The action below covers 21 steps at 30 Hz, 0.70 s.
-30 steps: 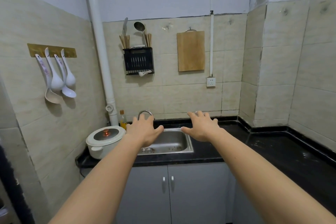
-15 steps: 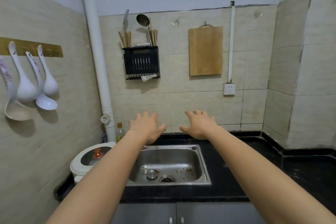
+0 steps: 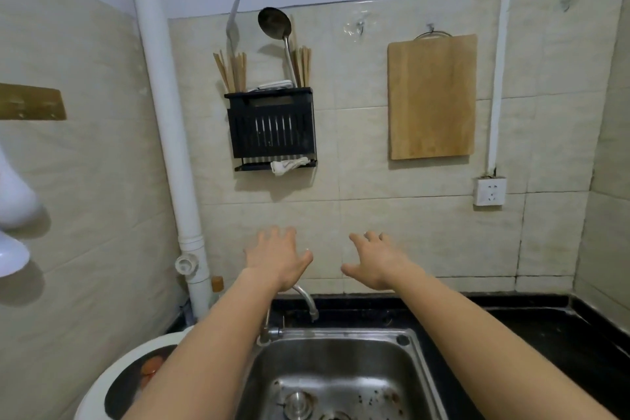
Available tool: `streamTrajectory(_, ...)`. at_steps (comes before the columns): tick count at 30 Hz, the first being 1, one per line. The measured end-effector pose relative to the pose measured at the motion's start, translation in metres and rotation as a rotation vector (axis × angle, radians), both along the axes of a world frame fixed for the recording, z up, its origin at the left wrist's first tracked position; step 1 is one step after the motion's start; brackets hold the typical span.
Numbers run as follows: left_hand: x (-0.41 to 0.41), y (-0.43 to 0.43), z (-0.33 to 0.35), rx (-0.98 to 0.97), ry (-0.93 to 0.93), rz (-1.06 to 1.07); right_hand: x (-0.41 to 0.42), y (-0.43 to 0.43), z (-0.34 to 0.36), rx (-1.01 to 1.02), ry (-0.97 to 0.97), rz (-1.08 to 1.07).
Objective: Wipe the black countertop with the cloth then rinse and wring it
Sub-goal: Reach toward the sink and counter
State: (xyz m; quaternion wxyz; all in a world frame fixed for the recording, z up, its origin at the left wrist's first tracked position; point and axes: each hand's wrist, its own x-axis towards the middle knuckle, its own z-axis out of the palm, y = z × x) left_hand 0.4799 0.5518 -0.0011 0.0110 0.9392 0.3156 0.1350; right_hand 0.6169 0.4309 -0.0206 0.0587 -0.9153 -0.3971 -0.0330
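A crumpled white cloth (image 3: 287, 165) lies on the bottom shelf of a black wall rack (image 3: 272, 128), above and between my hands. My left hand (image 3: 278, 259) and my right hand (image 3: 376, 261) are both stretched forward over the steel sink (image 3: 419, 372), palms down, fingers spread, holding nothing. They hover in front of the tiled wall, well below the cloth. The black countertop (image 3: 545, 344) runs behind the sink and off to the right. A curved tap (image 3: 306, 300) sticks out just under my left wrist.
A white pot with a glass lid (image 3: 112, 382) sits left of the sink, beside a white drainpipe (image 3: 163, 133). A wooden cutting board (image 3: 431, 97) and a wall socket (image 3: 490, 192) hang to the right. White ladles (image 3: 13, 215) hang on the left wall.
I have moved closer to the wall and sink; the view has tilted up a little. Both hands have risen from sink level toward the rack, still empty and spread.
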Motion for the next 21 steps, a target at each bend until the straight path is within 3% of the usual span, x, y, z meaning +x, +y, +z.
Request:
streamTrajectory(12, 0.116, 0.184, 0.031, 0.129, -0.096, -0.064, 0.107, 0.177, 0.047, 0.163, -0.093, 0.054)
streamTrajectory(21, 0.182, 0.279, 0.045, 0.276, -0.281, -0.263, 0.164, 0.281, 0.08, 0.301, -0.423, 0.176)
